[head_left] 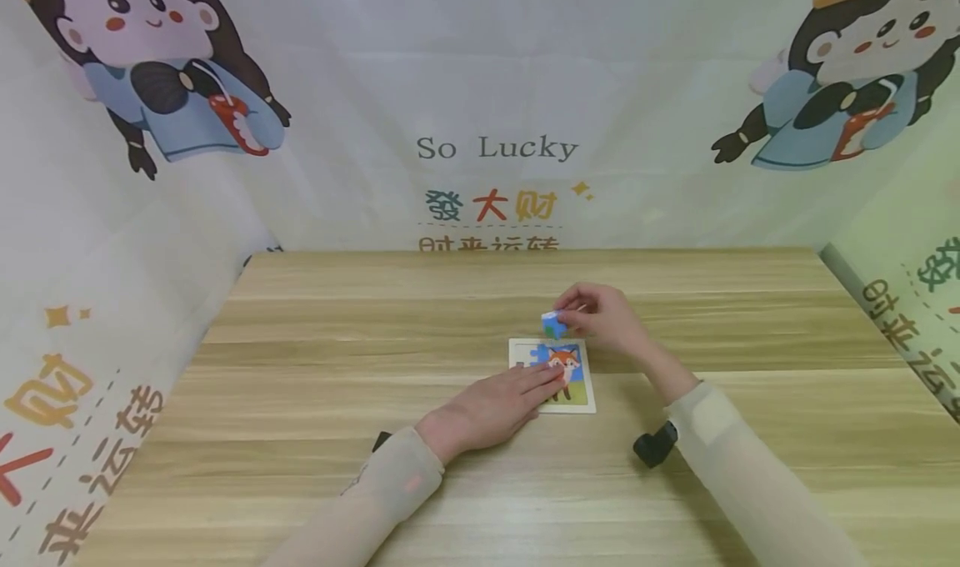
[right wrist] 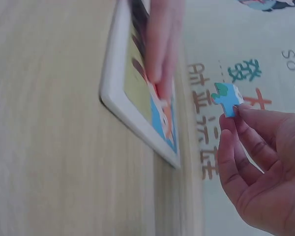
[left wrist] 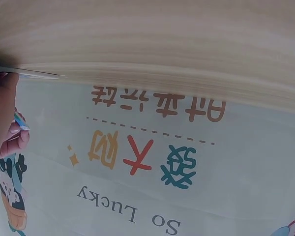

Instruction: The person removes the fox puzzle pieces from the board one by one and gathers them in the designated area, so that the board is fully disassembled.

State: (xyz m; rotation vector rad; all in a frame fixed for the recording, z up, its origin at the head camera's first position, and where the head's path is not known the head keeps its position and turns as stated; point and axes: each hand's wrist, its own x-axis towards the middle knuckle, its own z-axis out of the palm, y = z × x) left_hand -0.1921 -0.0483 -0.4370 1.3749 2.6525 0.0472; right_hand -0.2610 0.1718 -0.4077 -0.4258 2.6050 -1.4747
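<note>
A white-framed jigsaw puzzle (head_left: pixel 590 393) with a fox picture lies flat on the wooden table. My left hand (head_left: pixel 501 404) rests on its lower left part with the fingers straight across the fox, covering some of the picture. A gap in the picture shows at the upper left of the frame. Between thumb and fingertips, my right hand (head_left: pixel 603 317) pinches a blue and green puzzle piece (right wrist: pixel 228 100), held up above the puzzle's far edge. In the left wrist view the puzzle's edge (left wrist: pixel 39 74) appears side-on under the left hand.
The wooden table (head_left: pixel 337 325) stretches out around the puzzle. Behind it hangs a pale printed cloth (head_left: pixel 345 133) with lettering and cartoon figures, which continues along both sides. A black wrist device (head_left: pixel 656 445) sits under the right sleeve.
</note>
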